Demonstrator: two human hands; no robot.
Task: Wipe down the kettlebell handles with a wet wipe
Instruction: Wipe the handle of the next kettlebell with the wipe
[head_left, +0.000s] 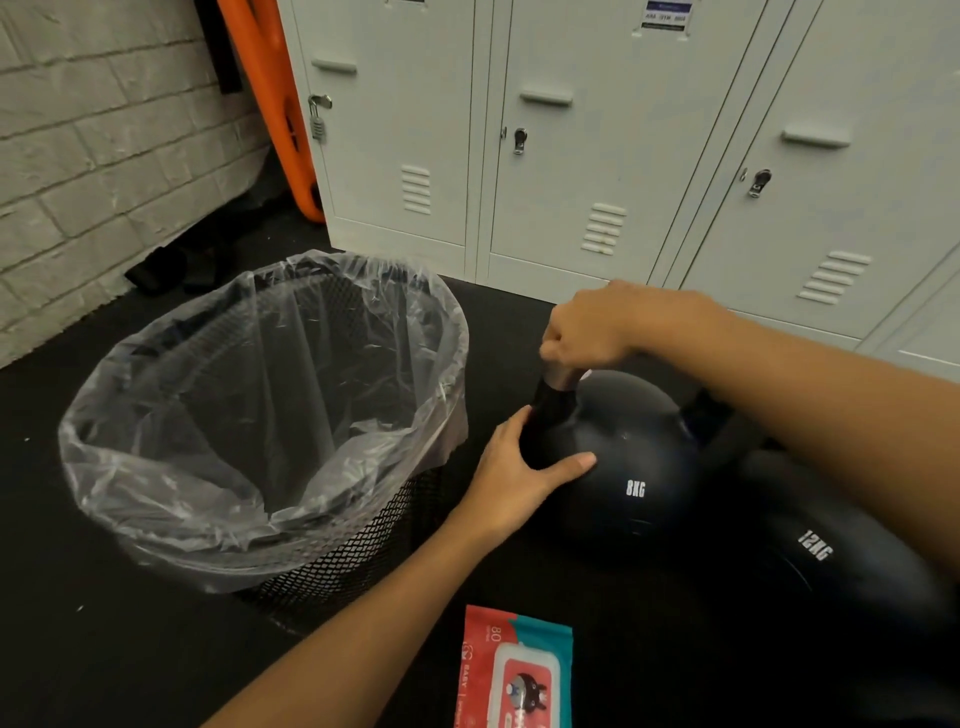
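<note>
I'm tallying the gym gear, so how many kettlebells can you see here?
2. The 8KG kettlebell sits right of the bin, under both hands. The 12KG kettlebell lies just right of it, partly behind the right forearm. Others may sit out of frame.

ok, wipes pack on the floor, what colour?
Red with a teal strip along one edge, wipes pack; head view, at the bottom edge.

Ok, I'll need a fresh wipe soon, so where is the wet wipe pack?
In the head view, the wet wipe pack lies on the black floor, bottom centre, just right of the left forearm, in front of the 8KG kettlebell.
</note>
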